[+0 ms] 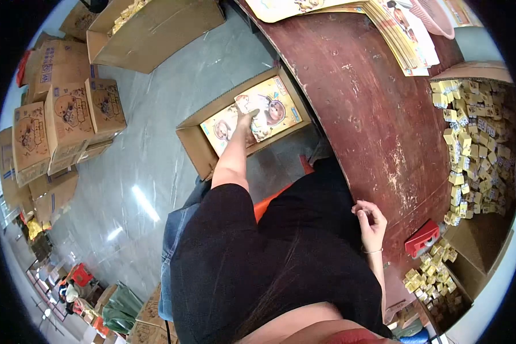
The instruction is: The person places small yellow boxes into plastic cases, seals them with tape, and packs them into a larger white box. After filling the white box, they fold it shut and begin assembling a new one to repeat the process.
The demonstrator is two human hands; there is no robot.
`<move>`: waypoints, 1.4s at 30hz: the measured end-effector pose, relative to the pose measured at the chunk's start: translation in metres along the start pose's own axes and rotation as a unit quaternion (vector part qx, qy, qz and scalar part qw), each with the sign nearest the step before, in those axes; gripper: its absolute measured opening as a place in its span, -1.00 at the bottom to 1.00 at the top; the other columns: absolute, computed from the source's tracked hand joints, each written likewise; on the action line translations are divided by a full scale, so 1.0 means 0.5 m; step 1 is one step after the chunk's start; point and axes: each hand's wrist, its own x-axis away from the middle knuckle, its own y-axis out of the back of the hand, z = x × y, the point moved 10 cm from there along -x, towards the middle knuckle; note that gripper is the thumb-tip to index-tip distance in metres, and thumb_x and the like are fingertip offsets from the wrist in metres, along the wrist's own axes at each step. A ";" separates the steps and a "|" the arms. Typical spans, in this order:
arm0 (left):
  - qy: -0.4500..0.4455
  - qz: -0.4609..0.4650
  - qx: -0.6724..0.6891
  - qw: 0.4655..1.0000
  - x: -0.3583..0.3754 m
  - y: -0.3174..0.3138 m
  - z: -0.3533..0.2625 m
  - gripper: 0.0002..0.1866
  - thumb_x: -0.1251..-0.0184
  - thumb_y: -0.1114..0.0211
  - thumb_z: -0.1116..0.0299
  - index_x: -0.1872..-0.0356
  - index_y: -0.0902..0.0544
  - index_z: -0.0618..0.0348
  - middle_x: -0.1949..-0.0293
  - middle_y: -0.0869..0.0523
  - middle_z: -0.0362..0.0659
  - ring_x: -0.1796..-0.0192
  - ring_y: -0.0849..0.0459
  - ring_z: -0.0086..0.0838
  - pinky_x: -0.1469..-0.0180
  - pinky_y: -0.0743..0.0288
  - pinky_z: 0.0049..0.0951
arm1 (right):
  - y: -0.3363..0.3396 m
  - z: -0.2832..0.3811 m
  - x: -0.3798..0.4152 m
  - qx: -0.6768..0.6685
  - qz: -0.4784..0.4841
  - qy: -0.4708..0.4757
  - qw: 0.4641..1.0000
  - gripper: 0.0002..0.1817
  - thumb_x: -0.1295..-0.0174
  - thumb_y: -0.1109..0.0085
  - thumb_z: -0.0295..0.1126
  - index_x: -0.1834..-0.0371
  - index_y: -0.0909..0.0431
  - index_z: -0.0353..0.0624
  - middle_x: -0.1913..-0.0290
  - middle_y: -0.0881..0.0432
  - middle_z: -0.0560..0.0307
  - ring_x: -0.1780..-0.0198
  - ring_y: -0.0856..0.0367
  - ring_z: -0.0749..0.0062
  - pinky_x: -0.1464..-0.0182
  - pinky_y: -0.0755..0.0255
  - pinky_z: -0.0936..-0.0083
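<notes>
My left hand (247, 121) reaches down into an open cardboard carton (203, 150) on my left. Its thumb lies on top of a flat, printed cartoon box (260, 127), and the fingers under it are hidden. Beneath and around it in the carton lies more yellow cartoon-printed packaging (284, 94). At the edge of the dark red table (378, 114), my right hand (372, 222) hovers with loosely bent fingers, thumb apart from them, and nothing visible in it. A red tool, possibly a tape dispenser (422, 238), lies on the table close to that hand.
Stacked yellow printed sheets (393, 40) lie at the table's far end. Several small yellow boxes (470, 143) fill a carton on the right, with a loose pile (433, 272) nearer me. Closed cartons (69, 114) are stacked on the grey floor (149, 114) at left.
</notes>
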 end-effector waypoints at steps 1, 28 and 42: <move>0.008 0.030 0.010 0.999 -0.028 -0.002 0.023 -0.03 -0.06 -0.45 0.47 -0.48 -0.07 -0.05 -0.20 -0.53 0.00 -0.18 -0.55 -0.07 -0.15 -0.52 -0.06 | 0.003 -0.002 -0.001 0.006 0.002 -0.007 1.000 -0.78 -0.31 -0.07 -0.65 0.01 -0.59 -0.30 0.25 -0.68 0.14 0.16 -0.62 0.54 0.01 -0.48 0.58; -0.790 0.139 -0.502 0.323 0.408 -1.208 -0.448 -0.62 -0.28 -0.19 0.04 0.34 -0.64 0.20 0.11 -0.62 -0.01 -0.05 -0.58 -0.10 -0.10 -0.44 -0.13 | 0.139 -0.001 -0.071 -0.021 -0.043 0.076 0.996 -0.81 -0.24 -0.23 -0.48 0.10 -0.66 -0.23 0.21 -0.71 0.06 0.16 -0.70 0.39 0.11 -0.54 0.52; -0.906 0.234 -0.277 0.217 0.901 -0.796 -0.450 -0.62 -0.16 -0.27 0.11 0.70 -0.40 0.08 0.56 -0.34 -0.22 0.53 -0.33 -0.38 0.48 -0.18 -0.36 | 0.227 0.145 -0.497 -0.368 0.014 0.083 0.926 -0.64 -0.44 -0.03 -0.29 -0.17 -0.54 -0.26 0.04 -0.65 0.06 0.02 -0.62 0.43 0.07 -0.57 0.48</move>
